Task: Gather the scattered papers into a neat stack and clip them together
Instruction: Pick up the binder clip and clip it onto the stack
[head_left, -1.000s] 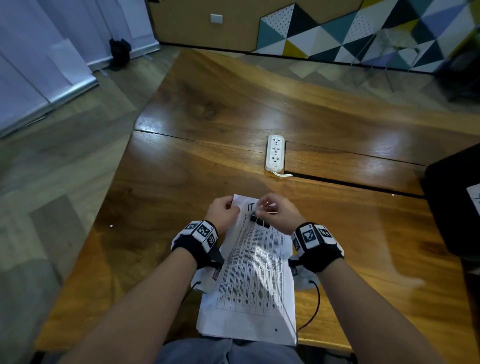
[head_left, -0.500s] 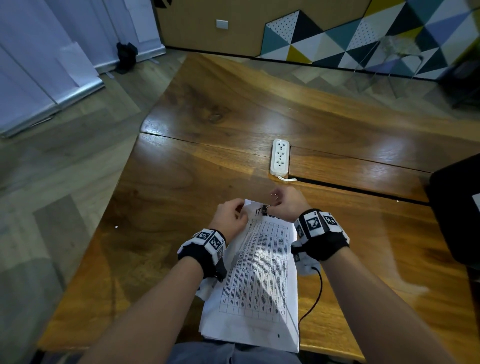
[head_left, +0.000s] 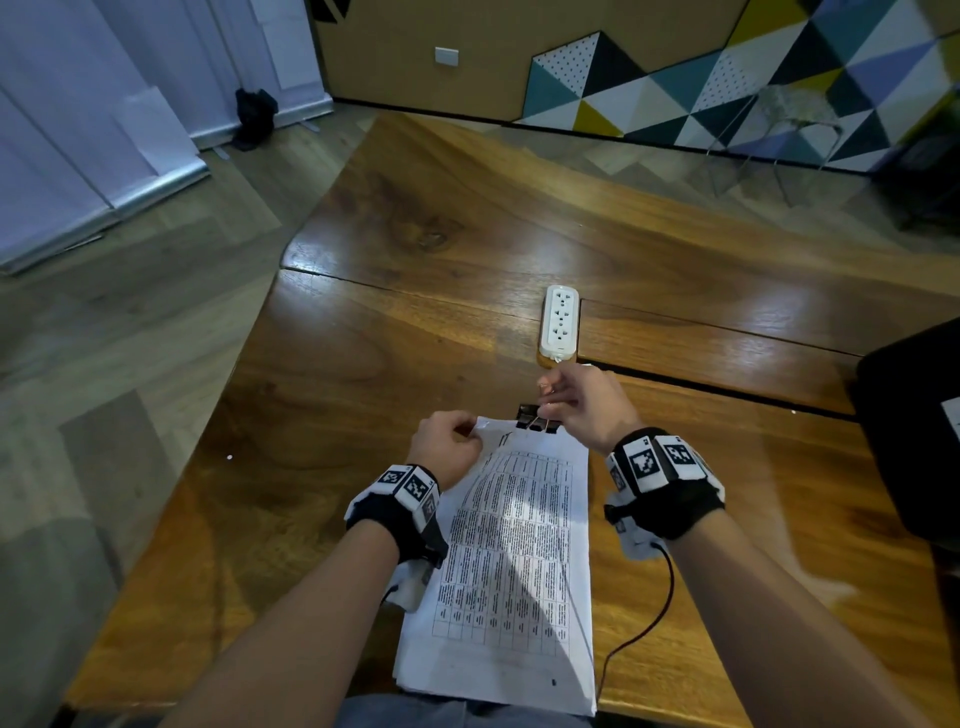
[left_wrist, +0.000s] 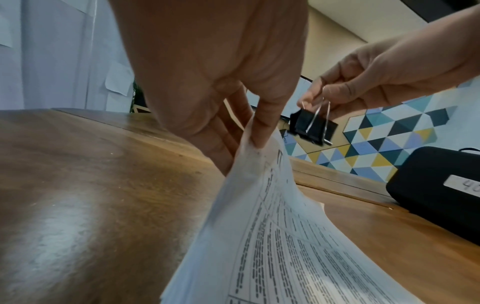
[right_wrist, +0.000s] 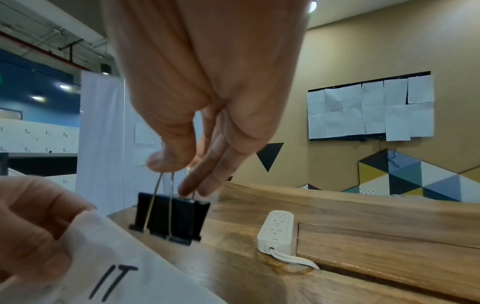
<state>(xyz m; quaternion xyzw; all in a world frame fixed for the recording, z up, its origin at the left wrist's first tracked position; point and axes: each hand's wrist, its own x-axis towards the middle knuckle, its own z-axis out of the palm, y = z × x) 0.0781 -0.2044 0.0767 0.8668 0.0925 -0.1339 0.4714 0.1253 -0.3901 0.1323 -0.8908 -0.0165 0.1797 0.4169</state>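
A stack of printed papers (head_left: 511, 561) lies on the wooden table (head_left: 332, 415), reaching its near edge. My left hand (head_left: 470, 435) pinches the stack's far left corner and lifts it, so the paper (left_wrist: 272, 236) curves up. My right hand (head_left: 545, 391) pinches the wire handles of a black binder clip (head_left: 535, 422) at the stack's far edge. In the left wrist view the clip (left_wrist: 313, 127) hangs in the air, apart from the paper. From the right wrist, the clip (right_wrist: 171, 218) dangles below my thumb and fingers, just beyond the sheet (right_wrist: 116, 267).
A white power strip (head_left: 558, 325) lies just beyond my right hand, at a seam in the tabletop. A black case (head_left: 914, 441) sits at the right edge. A thin black cable (head_left: 644, 623) runs from my right wrist across the table.
My right hand has carried the clip from over the top of the page out to the far edge. My left hand has kept its pinch on the corner and raised it.
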